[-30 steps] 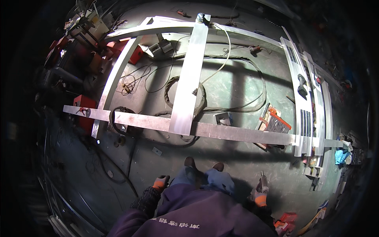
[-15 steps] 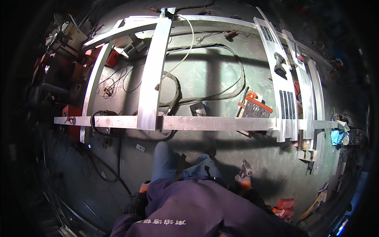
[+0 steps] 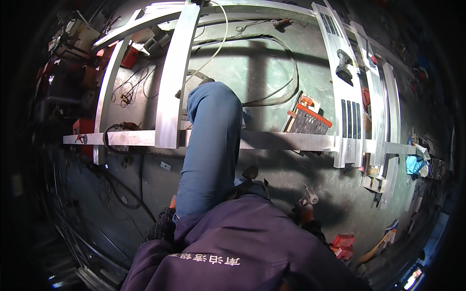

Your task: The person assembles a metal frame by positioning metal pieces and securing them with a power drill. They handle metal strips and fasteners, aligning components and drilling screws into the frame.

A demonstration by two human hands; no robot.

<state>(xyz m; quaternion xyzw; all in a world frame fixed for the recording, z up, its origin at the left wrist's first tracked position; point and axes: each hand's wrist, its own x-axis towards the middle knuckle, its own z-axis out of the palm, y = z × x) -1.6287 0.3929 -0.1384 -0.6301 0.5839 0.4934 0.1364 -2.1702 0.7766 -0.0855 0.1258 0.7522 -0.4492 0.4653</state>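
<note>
My right hand (image 3: 305,207), low and to the right of my body, is closed round a grey pistol-shaped tool (image 3: 311,195); its exact kind I cannot make out. Beside my left thigh (image 3: 208,150), only a bit of my left hand (image 3: 173,202) shows, its fingers hidden. My left leg is lifted across the near rail (image 3: 272,140) of a large silver metal frame. A wide silver crosspiece (image 3: 170,92) of that frame stands just left of my knee.
A black cordless drill (image 3: 343,68) lies on slotted metal panels (image 3: 349,121) at the right. Inside the frame, cables (image 3: 291,68) and an orange-edged rack (image 3: 310,119) are on the floor. A hose (image 3: 141,194) runs at the left; red boxes (image 3: 343,242) sit near my right side.
My left leg has risen and swung forward over the near rail. The tool in my right hand has turned and moved slightly up. The frame appears shifted a little up and left in view.
</note>
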